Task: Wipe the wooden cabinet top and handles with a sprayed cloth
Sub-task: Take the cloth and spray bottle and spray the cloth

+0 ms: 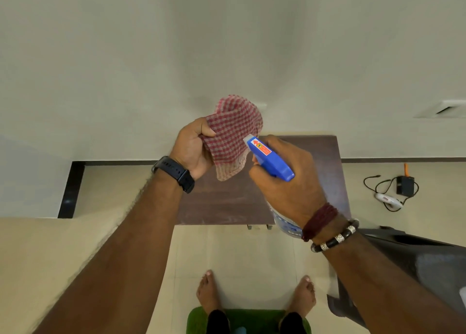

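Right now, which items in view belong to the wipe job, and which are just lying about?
In use:
checked cloth, held by left hand
spray bottle, gripped by right hand
wooden cabinet top

Lying about:
black adapter with cable on floor
white device beside it
green mat underfoot

Bunched checked cloth (233,137) above cabinet top (227,200)

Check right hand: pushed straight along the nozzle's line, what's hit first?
Likely the checked cloth held by the left hand; the right hand aims the spray bottle at it. Gap unclear.
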